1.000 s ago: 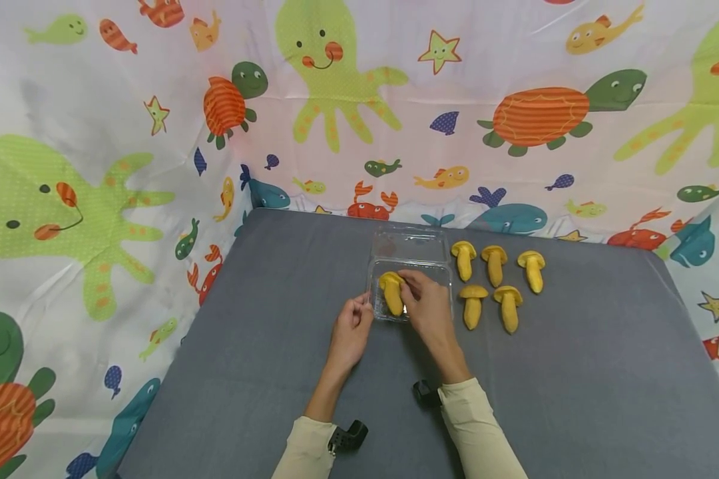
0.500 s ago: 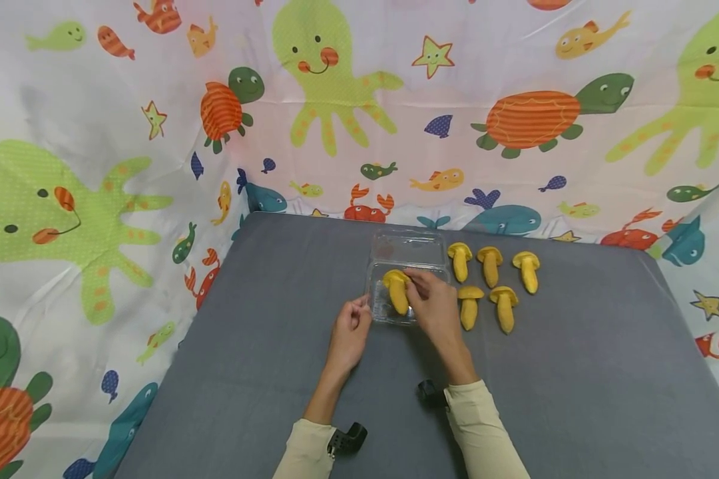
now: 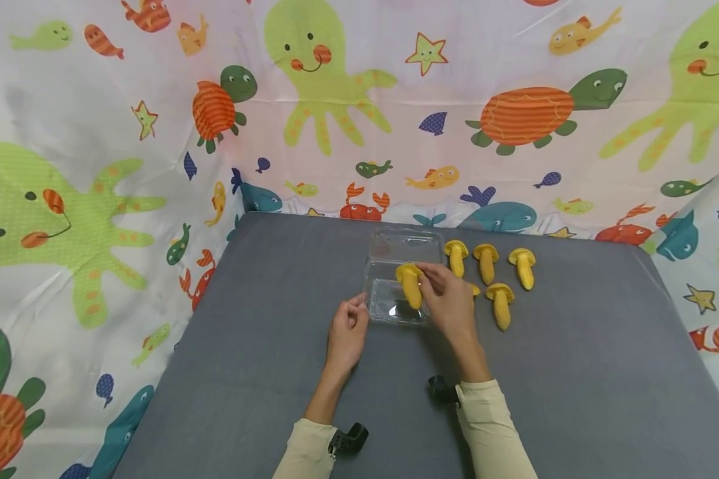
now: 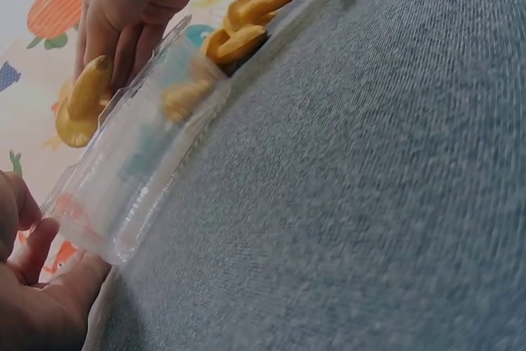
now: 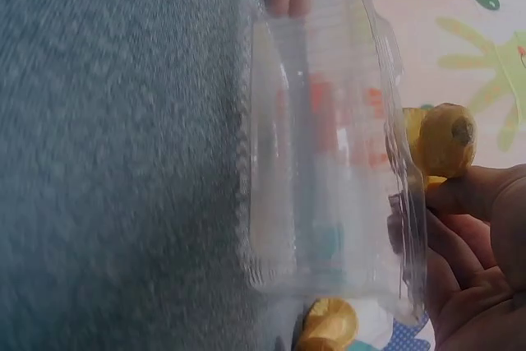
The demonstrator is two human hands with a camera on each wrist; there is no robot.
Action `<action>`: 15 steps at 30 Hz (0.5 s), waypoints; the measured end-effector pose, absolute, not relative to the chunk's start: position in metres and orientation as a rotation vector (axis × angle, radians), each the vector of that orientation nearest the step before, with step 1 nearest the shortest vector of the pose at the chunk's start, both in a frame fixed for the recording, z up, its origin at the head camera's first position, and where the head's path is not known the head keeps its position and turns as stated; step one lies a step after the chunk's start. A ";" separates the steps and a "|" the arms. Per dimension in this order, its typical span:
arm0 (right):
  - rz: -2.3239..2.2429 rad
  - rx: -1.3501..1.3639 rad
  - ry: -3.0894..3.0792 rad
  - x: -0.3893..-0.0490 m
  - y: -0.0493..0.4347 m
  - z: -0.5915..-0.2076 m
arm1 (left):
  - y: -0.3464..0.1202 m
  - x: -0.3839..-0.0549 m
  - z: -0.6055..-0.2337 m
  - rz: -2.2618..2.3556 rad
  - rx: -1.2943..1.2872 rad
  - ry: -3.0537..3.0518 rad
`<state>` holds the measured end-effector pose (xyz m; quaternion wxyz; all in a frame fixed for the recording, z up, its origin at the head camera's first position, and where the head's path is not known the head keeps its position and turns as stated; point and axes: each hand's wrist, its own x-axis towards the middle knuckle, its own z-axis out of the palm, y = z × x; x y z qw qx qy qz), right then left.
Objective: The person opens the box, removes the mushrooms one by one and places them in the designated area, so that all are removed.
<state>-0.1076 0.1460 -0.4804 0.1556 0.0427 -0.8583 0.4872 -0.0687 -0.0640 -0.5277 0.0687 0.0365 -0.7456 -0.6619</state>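
A clear plastic clamshell box [image 3: 380,299] lies on the grey cloth with its lid folded back, away from the person. The left hand [image 3: 346,332] pinches the box's left edge between thumb and fingers. Above the tray part, the right hand [image 3: 452,306] grips a yellow toy-like mushroom [image 3: 410,286] by its side, cap to the back and stem toward the person. From the right wrist, this mushroom [image 5: 448,141] shows above the box's rim, and the box wall [image 5: 329,162] looks see-through with nothing inside. The left wrist view has the stem [image 4: 89,92] pointing up at the right hand's fingers.
Several more yellow mushrooms [image 3: 501,306] lie in two loose rows right of the box; the right hand partly covers one [image 3: 475,290]. A grey cloth [image 3: 245,346] covers the table. Behind and beside it hangs a curtain [image 3: 335,179] printed with sea animals.
The right hand has moved rightward over the tray with the mushroom, now partly covering a mushroom on the cloth. The left hand keeps its hold on the box edge. The head view has shifted slightly.
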 end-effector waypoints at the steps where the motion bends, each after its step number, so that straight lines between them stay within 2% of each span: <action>1: 1.390 0.117 -2.458 -0.107 0.147 -0.480 | -0.064 -0.068 -0.527 -1.995 0.120 -2.244; 15: 1.362 0.057 -2.374 -0.108 0.181 -0.475 | -0.059 -0.066 -0.524 -1.949 0.169 -2.197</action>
